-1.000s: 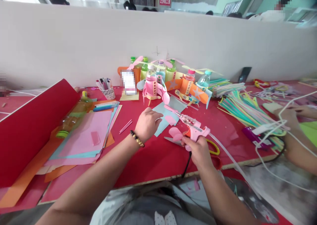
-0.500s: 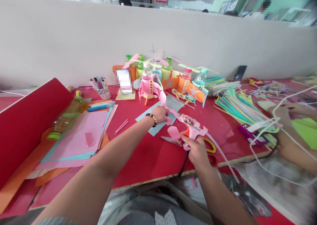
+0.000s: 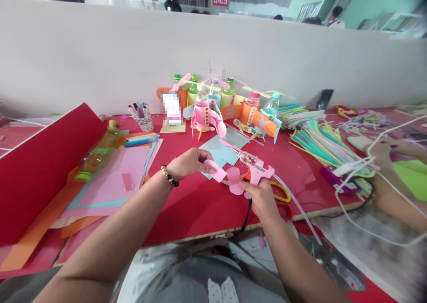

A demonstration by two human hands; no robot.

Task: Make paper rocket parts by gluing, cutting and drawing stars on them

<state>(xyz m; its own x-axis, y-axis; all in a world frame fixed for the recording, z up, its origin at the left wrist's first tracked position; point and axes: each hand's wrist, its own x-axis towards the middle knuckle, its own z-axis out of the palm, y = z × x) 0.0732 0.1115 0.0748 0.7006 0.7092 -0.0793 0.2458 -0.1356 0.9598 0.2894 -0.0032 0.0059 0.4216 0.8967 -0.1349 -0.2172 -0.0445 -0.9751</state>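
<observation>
Now our left hand (image 3: 189,164) is pinching a strip (image 3: 216,171) by its end above the table (image 3: 187,214), and our right hand (image 3: 263,200) is pinching a petal (image 3: 235,182) beside the glue gun (image 3: 256,167). Whether the right is gripping that too, we cannot tell.

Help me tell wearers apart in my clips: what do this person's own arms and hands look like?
The left hand is ungloved, its wrist wearing a bracelet of round black and gold beads. The right hand is ungloved too, its wrist unadorned. The left forearm and right forearm show no sleeves.

Bright, diffuse light; blurred right edge
</observation>
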